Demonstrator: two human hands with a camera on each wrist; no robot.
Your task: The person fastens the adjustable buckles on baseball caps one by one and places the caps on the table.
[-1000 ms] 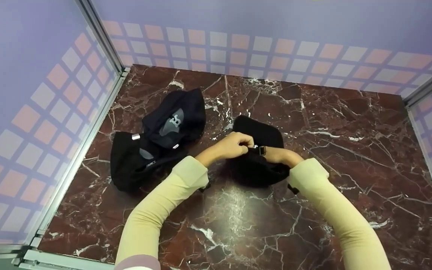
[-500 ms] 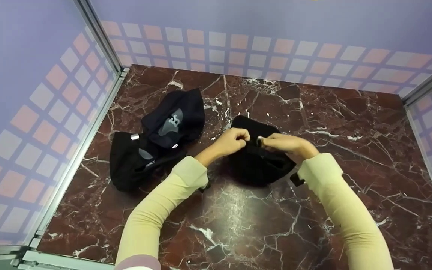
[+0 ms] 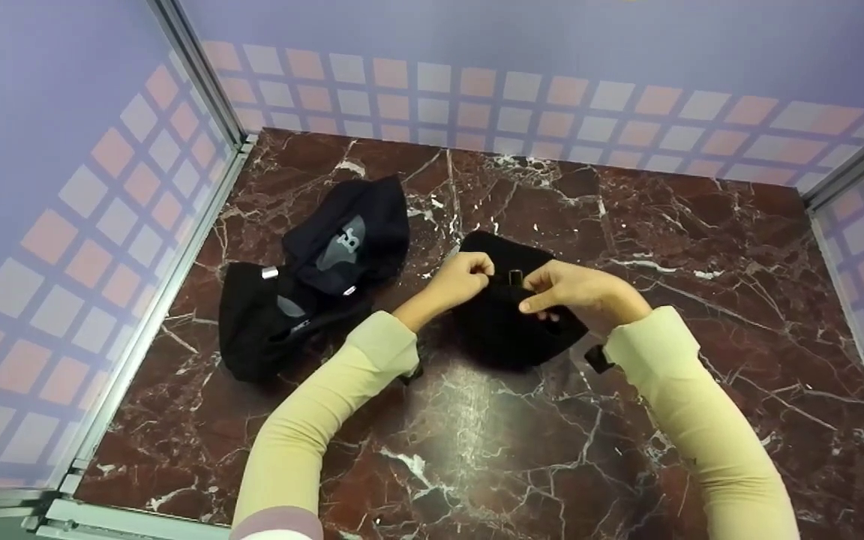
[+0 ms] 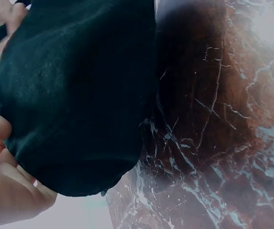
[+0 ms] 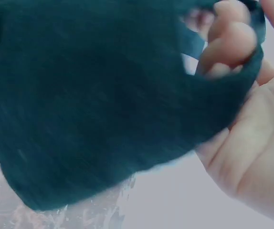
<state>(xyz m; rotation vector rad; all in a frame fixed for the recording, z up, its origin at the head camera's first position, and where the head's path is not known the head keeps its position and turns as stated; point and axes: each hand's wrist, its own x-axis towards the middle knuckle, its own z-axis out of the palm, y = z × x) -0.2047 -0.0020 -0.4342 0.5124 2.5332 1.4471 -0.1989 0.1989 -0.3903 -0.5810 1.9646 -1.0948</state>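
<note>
**Because it is made of soft cloth, the black baseball cap (image 3: 511,337) should be bent with ease**

The cap is held a bit right of the middle of the bench (image 3: 687,337), with its brim (image 3: 503,247) turned to the far wall. Whether the bench is touched by it cannot be told. One edge is pinched by the left grip (image 3: 462,281), thumb on one side, fingers on the other. The back strap (image 5: 242,83) is hooked by the bent fingers of the right grip (image 3: 578,292), just beside the small buckle (image 3: 516,277).

The cap is judged to be light, floppy, not slippery and not easily broken. The brim should be found stiffer. It is best held by the edge next to the strap, so that the cloth is kept from folding. The tiny buckle may be hard to pinch.
</note>
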